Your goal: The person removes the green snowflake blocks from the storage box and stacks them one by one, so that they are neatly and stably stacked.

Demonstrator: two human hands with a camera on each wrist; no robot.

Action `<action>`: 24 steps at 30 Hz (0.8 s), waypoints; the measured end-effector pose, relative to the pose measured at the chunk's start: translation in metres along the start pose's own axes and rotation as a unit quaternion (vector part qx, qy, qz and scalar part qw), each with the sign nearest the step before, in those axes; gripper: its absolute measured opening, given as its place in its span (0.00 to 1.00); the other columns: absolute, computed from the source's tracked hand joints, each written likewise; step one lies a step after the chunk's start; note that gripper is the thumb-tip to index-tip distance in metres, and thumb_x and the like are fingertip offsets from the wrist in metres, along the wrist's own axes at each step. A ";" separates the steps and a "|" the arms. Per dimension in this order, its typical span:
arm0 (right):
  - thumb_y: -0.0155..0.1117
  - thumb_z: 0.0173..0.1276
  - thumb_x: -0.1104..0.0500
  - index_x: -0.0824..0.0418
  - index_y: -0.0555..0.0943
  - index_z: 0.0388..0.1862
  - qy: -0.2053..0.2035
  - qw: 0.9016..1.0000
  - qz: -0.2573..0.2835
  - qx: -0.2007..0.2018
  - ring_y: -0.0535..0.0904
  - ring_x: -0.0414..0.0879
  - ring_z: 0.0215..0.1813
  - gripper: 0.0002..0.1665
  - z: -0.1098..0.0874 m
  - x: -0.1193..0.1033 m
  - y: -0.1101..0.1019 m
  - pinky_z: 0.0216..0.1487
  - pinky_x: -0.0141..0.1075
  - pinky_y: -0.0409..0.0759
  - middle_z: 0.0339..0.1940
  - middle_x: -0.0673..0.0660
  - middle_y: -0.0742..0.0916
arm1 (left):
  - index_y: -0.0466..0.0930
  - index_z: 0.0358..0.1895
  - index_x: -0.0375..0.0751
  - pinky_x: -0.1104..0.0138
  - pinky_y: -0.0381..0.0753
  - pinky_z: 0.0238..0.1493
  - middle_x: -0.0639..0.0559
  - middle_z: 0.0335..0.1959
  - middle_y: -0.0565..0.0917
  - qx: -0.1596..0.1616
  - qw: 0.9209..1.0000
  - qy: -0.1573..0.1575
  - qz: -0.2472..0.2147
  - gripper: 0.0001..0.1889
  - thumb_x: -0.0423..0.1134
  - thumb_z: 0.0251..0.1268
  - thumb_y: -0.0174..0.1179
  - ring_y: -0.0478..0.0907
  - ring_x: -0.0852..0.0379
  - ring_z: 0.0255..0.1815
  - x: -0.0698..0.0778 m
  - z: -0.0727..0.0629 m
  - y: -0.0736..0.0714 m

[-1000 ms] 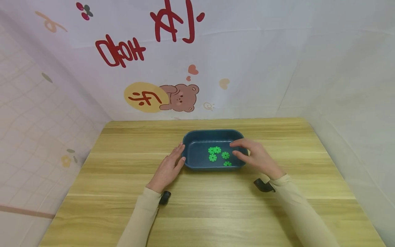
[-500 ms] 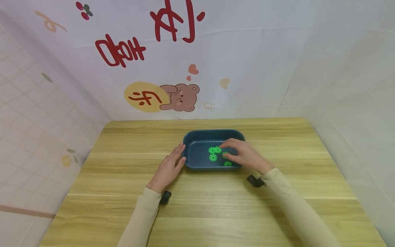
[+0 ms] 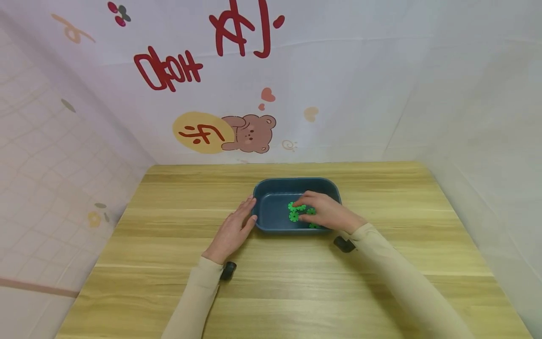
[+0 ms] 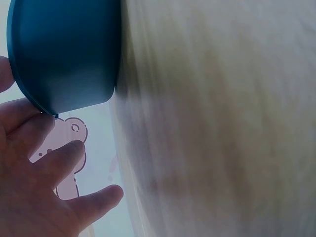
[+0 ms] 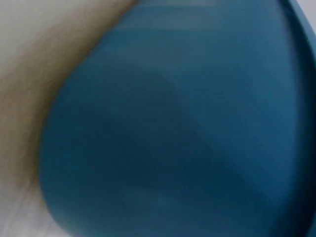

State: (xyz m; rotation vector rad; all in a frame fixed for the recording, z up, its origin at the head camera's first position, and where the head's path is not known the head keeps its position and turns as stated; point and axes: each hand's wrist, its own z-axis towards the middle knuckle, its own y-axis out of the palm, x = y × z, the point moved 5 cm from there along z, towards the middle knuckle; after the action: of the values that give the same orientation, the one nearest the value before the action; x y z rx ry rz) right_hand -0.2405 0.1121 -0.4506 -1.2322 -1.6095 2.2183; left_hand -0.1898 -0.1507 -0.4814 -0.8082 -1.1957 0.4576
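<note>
A dark blue rectangular basin (image 3: 272,213) with rounded corners sits on the table, several green notched plastic discs (image 3: 294,216) inside it. My left hand (image 3: 230,234) rests its fingertips and thumb against the basin's left end; in the left wrist view, the fingers (image 4: 64,160) are spread, some at the rim. Over the right half of the basin reaches my right hand (image 3: 329,213), index finger and thumb apart above the discs and partly covering them. No disc shows pinched between them. The right wrist view shows only the basin's outer wall (image 5: 168,123), close up.
Pale wood-grain table (image 3: 279,292) surrounds the basin. Behind the table stands a white wall sheet (image 3: 360,94) printed with a bear and red characters. Each wrist wears a black device, such as the right wrist camera (image 3: 344,244).
My right hand has moved left and farther into the basin, from its right rim to over the discs. The left hand stays at the left end.
</note>
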 end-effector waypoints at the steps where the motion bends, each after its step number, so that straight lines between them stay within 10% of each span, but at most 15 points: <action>1: 0.73 0.71 0.57 0.63 0.84 0.62 -0.002 1.000 -0.005 -0.003 0.82 0.54 0.57 0.23 0.001 0.000 0.001 0.57 0.47 0.82 0.56 0.57 0.84 | 0.59 0.82 0.44 0.35 0.60 0.74 0.54 0.83 0.58 0.000 1.000 0.000 0.000 0.30 0.44 0.84 0.52 0.56 0.43 0.82 0.000 0.000 0.000; 24: 0.76 0.68 0.56 0.62 0.87 0.58 -0.009 0.997 -0.062 -0.052 0.82 0.49 0.52 0.22 0.019 0.008 0.018 0.54 0.43 0.83 0.53 0.56 0.86 | 0.58 0.83 0.46 0.35 0.58 0.74 0.55 0.83 0.56 -0.002 1.000 -0.004 0.001 0.30 0.45 0.84 0.51 0.55 0.43 0.83 -0.001 -0.001 0.001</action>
State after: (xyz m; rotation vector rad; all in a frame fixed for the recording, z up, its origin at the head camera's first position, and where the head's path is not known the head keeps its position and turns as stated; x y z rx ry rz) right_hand -0.2519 0.0950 -0.4680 -1.1061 -1.7769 2.1002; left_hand -0.1894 -0.1512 -0.4829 -0.8110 -1.2034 0.4607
